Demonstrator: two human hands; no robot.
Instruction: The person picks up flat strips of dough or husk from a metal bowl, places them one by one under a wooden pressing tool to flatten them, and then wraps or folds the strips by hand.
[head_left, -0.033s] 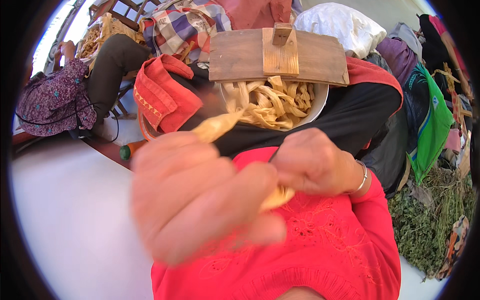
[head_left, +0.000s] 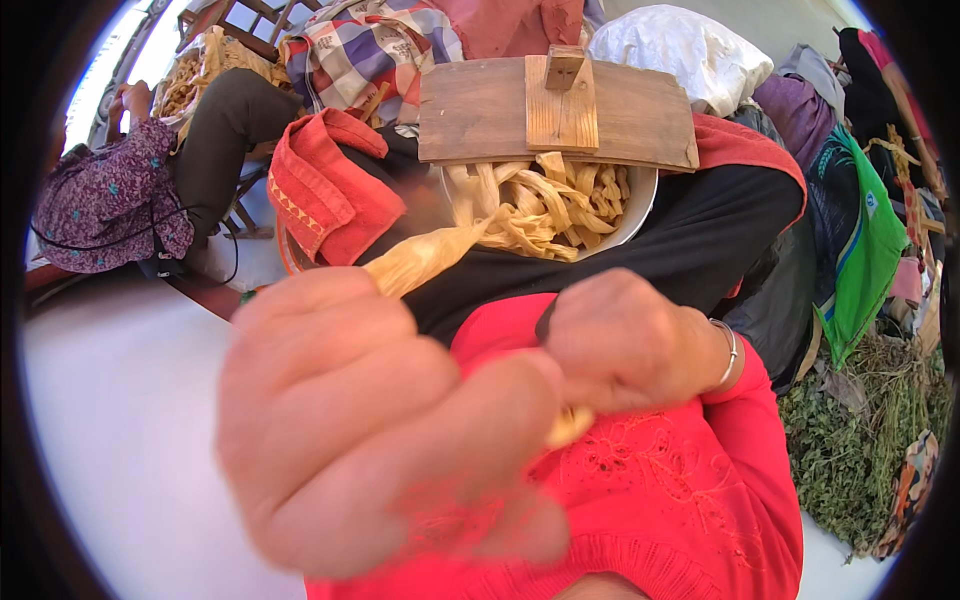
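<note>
My left hand (head_left: pixel 370 430), large and blurred in front, is closed around a pale yellow, wrinkled strip (head_left: pixel 425 260). One end of this strip stretches toward the bowl; a short yellow piece (head_left: pixel 570 426) shows below the place where my hands meet. My right hand (head_left: pixel 625 340), with a bracelet (head_left: pixel 727 350) at its wrist, is closed close to my left fingertips. A small dark edge shows beside its fingers, too unclear to name. A pale metal bowl (head_left: pixel 645 205) at my crossed legs holds a heap of similar strips (head_left: pixel 555 215).
A wooden board (head_left: pixel 470 105) with an upright block (head_left: pixel 563 68) lies across the bowl's far side. Red towels (head_left: pixel 330 185) flank it. Another person (head_left: pixel 110 195) sits at the left. A white sack (head_left: pixel 680 55), a green bag (head_left: pixel 868 240) and dried plants (head_left: pixel 850 440) are around.
My left hand has moved a little left and down, nearer the view, drawing the strip with it. My right hand has shifted slightly down and stays closed.
</note>
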